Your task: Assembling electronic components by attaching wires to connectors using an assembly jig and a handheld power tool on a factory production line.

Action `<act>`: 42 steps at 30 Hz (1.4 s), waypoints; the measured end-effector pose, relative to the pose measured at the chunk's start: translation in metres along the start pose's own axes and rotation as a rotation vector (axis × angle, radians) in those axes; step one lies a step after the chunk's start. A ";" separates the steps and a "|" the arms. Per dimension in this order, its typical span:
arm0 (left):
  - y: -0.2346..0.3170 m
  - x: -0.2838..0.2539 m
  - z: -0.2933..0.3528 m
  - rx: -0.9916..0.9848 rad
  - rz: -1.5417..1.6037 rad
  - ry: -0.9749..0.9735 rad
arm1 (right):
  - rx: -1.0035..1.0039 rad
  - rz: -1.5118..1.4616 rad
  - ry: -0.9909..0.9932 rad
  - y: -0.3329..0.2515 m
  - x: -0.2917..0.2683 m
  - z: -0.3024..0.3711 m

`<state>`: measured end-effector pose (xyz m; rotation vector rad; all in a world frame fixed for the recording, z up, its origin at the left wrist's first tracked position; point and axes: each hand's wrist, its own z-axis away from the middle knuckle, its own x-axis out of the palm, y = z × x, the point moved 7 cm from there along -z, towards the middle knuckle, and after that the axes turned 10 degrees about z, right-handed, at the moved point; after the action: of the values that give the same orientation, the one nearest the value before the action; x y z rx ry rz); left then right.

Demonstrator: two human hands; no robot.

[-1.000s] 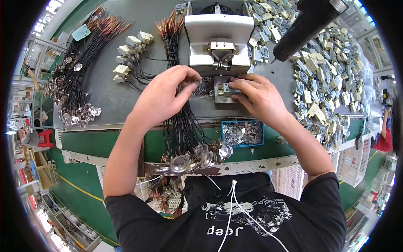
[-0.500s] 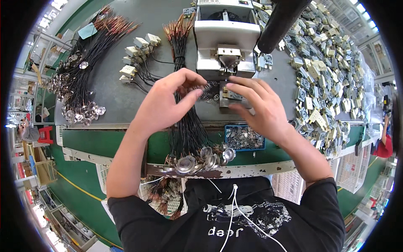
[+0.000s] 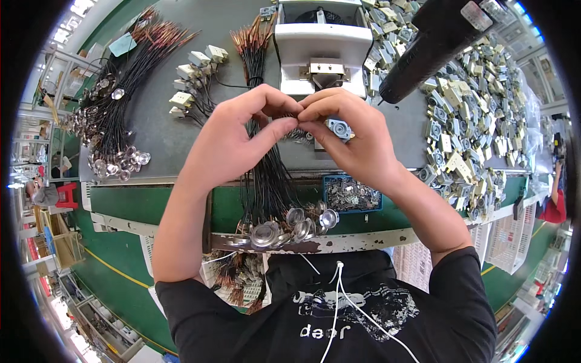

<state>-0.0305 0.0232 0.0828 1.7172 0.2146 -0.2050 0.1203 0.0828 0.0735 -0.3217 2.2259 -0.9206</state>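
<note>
My left hand [image 3: 236, 142] and my right hand [image 3: 363, 136] meet fingertip to fingertip in front of the machine, both closed in a pinch. A coil spring showed in the left fingers a moment before; what the right fingertips grip is too small and covered to make out. Below the fingertips lies a small heap of coil springs [image 3: 298, 135], partly hidden. A grey-blue socket-like part [image 3: 340, 128] with a round face shows behind my right thumb, by a mostly hidden metal fixture. Under my left hand runs a bundle of black wires [image 3: 271, 175] with bare copper-coloured ends.
Ahead stands a metal bench machine [image 3: 324, 39], with a thick black cylinder [image 3: 417, 63] overhanging its right. Grey and cream parts [image 3: 451, 130] pile up at right. Wired cream connectors [image 3: 193, 72] and another wire bundle [image 3: 136, 72] lie left. A blue tray [image 3: 354, 212] sits near me.
My right hand has moved left from over the fixture to my left fingertips and closed, uncovering the grey-blue part. The black cylinder has shifted right and down in view.
</note>
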 end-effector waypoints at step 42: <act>-0.002 0.010 0.003 0.176 -0.509 -0.099 | -0.150 0.544 0.018 -0.037 -0.058 0.047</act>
<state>-0.0215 0.0212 0.0785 1.7943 0.5735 -0.6987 0.1932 0.0582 0.1050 0.2228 2.2316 -0.4661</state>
